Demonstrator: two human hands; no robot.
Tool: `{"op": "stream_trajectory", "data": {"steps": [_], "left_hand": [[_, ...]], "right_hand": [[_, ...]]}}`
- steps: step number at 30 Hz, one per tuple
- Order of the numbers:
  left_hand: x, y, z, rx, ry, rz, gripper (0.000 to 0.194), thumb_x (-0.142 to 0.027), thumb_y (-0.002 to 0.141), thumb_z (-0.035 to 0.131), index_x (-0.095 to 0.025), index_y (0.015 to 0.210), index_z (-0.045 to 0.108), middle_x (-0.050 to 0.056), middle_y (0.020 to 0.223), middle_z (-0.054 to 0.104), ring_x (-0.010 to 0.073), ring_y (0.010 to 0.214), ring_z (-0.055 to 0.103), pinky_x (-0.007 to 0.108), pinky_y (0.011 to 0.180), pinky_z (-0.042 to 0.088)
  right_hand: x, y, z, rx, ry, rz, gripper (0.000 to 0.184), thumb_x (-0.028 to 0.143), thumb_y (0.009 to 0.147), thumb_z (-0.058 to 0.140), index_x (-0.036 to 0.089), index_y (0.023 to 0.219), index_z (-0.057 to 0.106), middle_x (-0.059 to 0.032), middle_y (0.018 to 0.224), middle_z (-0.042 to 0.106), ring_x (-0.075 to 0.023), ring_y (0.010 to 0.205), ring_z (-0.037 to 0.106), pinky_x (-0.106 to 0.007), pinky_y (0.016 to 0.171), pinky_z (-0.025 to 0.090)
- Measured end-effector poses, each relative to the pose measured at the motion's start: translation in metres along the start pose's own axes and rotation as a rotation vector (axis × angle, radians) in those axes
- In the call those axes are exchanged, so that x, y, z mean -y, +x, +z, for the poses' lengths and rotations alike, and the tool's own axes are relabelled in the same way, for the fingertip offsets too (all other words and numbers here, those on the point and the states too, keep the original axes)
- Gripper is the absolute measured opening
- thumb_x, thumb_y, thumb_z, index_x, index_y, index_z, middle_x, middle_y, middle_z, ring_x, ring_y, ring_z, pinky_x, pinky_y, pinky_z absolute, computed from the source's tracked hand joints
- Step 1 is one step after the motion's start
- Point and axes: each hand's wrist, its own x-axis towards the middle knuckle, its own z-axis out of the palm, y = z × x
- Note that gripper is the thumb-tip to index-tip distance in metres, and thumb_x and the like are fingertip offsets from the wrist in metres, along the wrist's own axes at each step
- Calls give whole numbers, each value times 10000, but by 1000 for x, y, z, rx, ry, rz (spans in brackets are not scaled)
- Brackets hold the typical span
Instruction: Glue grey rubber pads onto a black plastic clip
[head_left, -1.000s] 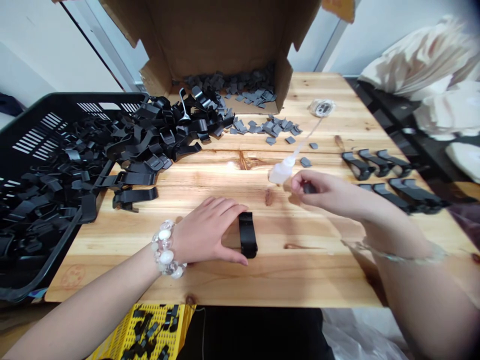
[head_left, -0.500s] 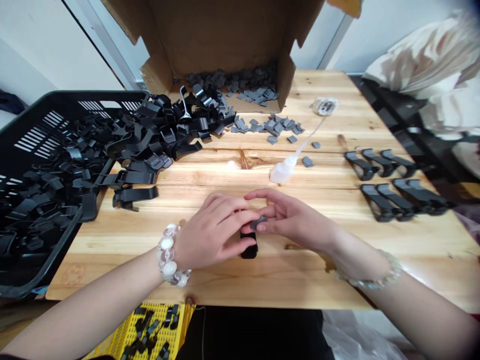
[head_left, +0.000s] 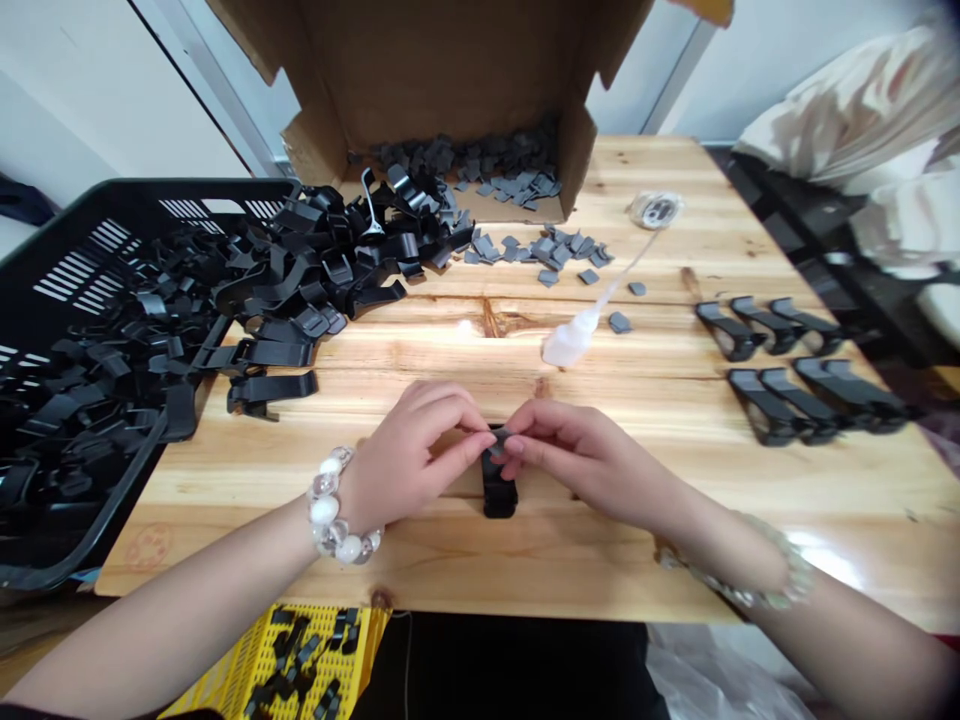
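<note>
Both the left hand (head_left: 416, 452) and right hand (head_left: 585, 458) have their grip closed on a small grey pad (head_left: 499, 440) above a black clip (head_left: 499, 490) on the surface (head_left: 360, 570), while the black crate (head_left: 56, 570), yellow basket (head_left: 259, 650) and cardboard box (head_left: 450, 80) contain black parts, black pieces and grey pads respectively.

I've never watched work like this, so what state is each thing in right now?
Left hand: fingertips pinching pad
Right hand: fingertips pinching pad
Pad: held over clip
Clip: on table, partly hidden
Bottle: out of both hands
Box: open, pads inside
Crate: open, heaped with clips
Yellow basket: open, black pieces inside
Clips at right: in two rows
</note>
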Motion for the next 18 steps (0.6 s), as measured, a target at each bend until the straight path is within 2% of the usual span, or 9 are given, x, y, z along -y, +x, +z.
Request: {"op": "stream_trajectory", "data": {"steps": [2,5,9,13,16,18], "left_hand": [[0,1,1,58,-134,-71,129,-233,907,525,-171,812,587,2,808,574,128,801,541,275,769,423],[1,1,2,118,-302,-139,143,-236,917,509,-169,831,601,-2,827,562,113,803,541,245,759,432],[2,3,1,145,-388,-152,137,-223,919,505,-167,857,614,-1,840,562,106,816,545,228,763,435],[3,2,1,139,-287,-72,82,-203,894,541,-160,887,611,9,851,566,115,826,549,244,782,443],[4,-1,2,50,-99,34,42,-176,873,558,-167,890,595,20,868,581,134,855,550,274,798,442],[3,-2,1,-28,37,112,63,-150,860,560,-177,908,590,29,899,593,147,884,550,296,815,438]], "right_hand": [[1,1,-3,16,-21,18,173,307,887,557,152,853,627,-27,764,667,-127,755,648,-267,740,519],[3,2,-7,92,102,58,191,306,895,546,139,875,636,-41,811,685,-121,732,658,-266,727,528],[4,3,-10,128,192,82,192,300,889,558,129,869,643,-47,820,698,-101,681,650,-249,698,528],[7,1,-9,23,121,18,165,298,847,620,141,821,665,-18,760,681,-91,660,628,-227,672,514],[8,-1,-6,-70,28,-41,144,301,795,680,159,821,670,-3,718,668,-106,675,626,-231,663,513],[8,-2,-5,-113,-60,-89,149,295,773,703,168,845,670,-10,762,676,-116,712,626,-243,682,517]]}}
